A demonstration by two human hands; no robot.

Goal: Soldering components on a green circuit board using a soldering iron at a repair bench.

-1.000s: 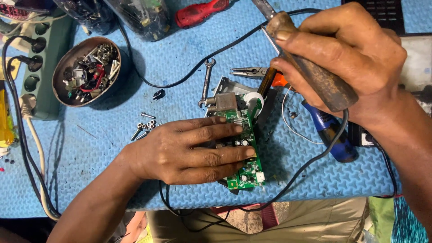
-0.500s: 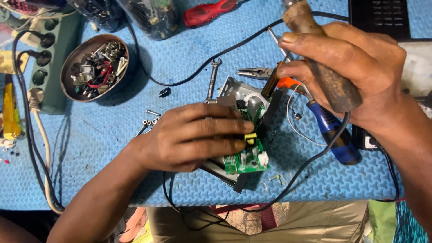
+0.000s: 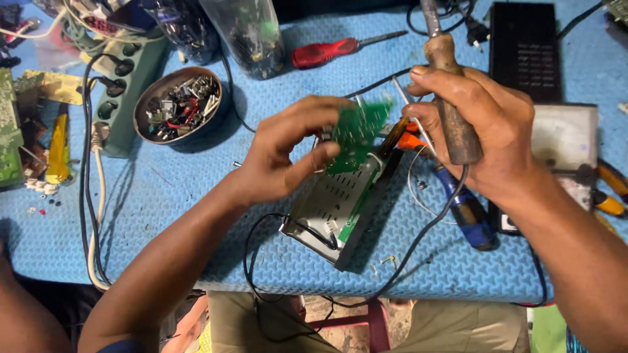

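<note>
My left hand (image 3: 291, 153) pinches a green circuit board (image 3: 358, 131) and holds it lifted and tilted above a grey vented metal casing (image 3: 337, 206) lying on the blue mat. The board looks blurred. My right hand (image 3: 474, 134) is closed around the brown wooden handle of a soldering iron (image 3: 451, 98), held upright to the right of the board, its black cord (image 3: 428, 232) trailing down over the mat's front edge. The iron's tip points away, out of view at the top.
A round metal bowl of small parts (image 3: 178, 104) sits at the left beside a green power strip (image 3: 124, 91). A red-handled screwdriver (image 3: 327, 52) lies at the back, a blue-handled tool (image 3: 466, 209) and a meter (image 3: 566, 147) at the right. The blue mat (image 3: 170, 216) ends near my knees.
My left hand has lifted the green board off the casing and tilted it up, after pressing flat on it. The right hand with the iron rose slightly; the view shifted.
</note>
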